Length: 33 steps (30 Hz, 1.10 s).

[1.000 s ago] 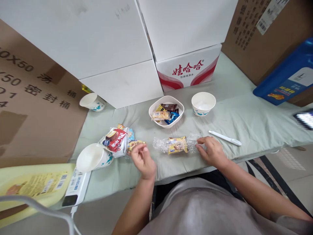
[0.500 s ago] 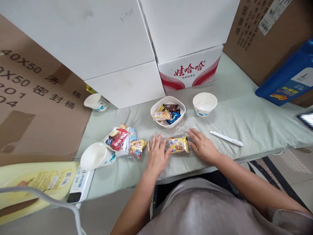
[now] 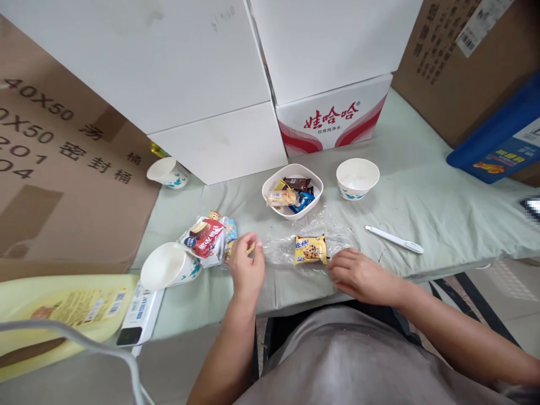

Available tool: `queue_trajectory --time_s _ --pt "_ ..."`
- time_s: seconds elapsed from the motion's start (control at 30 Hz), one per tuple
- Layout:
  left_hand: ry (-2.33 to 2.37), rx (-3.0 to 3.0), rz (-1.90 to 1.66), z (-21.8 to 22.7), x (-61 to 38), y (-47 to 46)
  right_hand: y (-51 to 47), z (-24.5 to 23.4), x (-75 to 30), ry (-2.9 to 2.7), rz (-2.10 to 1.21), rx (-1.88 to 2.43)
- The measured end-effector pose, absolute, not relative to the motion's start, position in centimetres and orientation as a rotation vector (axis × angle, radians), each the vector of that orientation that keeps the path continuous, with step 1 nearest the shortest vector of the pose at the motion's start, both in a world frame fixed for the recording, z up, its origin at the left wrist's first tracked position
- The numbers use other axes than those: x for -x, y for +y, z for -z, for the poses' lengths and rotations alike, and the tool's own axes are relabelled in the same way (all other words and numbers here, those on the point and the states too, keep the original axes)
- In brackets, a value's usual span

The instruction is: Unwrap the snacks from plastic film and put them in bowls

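Observation:
A yellow cookie packet (image 3: 310, 250) lies on a sheet of clear plastic film (image 3: 278, 247) spread on the covered table. My right hand (image 3: 358, 274) rests at the film's right side, close to the packet, with its fingers loosely bent and nothing visible in them. Left of the film, my left hand (image 3: 247, 264) is raised with curled fingers and the thumb apart. It partly hides another yellow snack packet (image 3: 230, 250). Beside that is a pile with a red and white snack packet (image 3: 206, 236). Behind the film stands a white bowl (image 3: 272, 209) holding several wrapped snacks.
A paper bowl (image 3: 358, 179) stands at the back right, above a white utility knife (image 3: 394, 239). Two more paper bowls lie tipped at left, one near a white device (image 3: 141, 315). White cartons (image 3: 333, 121) wall off the back; a blue container (image 3: 498, 146) stands right.
My left hand has lifted off the film and moved left toward the snack pile, its fingers curling. My right hand has slid slightly nearer me, fingers more bent. The view shifted slightly.

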<state>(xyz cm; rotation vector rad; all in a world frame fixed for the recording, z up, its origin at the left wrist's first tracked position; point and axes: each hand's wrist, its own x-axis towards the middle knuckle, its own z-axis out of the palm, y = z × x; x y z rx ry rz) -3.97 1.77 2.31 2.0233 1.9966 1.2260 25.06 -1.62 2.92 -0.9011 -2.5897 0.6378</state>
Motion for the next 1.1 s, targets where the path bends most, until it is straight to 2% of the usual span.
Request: queue_trajectory --time_s 0.07,0.13,0.27,0.33,0.43,0.53,0.67,0.77,0.9,1.1 --pt "1.975 -2.152 -1.467 -3.0 3.4 1.3 -2.3 -3.7 -25.1 -2.699 -0.78 0.856" --pt "1.714 -2.35 -1.456 -3.5 2.5 0.6 -2.6 -4.3 -25.2 -2.731 -0.89 0.874" --pt "1.258 -2.499 -0.777 -3.2 -0.1 -0.3 -1.7 -4.5 -25.1 -2.596 -0.847 1.006" --pt "1.264 -2.512 -0.525 -2.4 -1.2 -0.2 -0.6 -3.6 -24.8 -2.449 -0.69 1.118" --pt "1.352 -2.497 -0.361 -1.2 -2.0 0.6 1.2 -1.2 -24.5 -2.265 -0.439 1.252" --pt "1.416 -2.401 -0.416 -0.7 -1.6 1.5 2.3 1.7 -24.5 -2.25 -0.238 1.344" --pt "1.454 -2.06 -0.578 -1.0 -0.3 2.6 2.5 3.7 -24.7 -2.295 -0.145 1.4" --pt "1.468 -1.593 -0.77 -1.5 0.5 3.5 2.4 3.7 -24.7 -2.293 -0.138 1.398" --pt "1.264 -1.068 -0.965 -3.1 0.4 5.4 2.4 3.4 -24.7 -2.283 -0.158 1.405" --pt "1.096 -0.962 -1.164 -6.9 -1.4 10.3 2.5 3.2 -24.7 -2.28 -0.17 1.389"
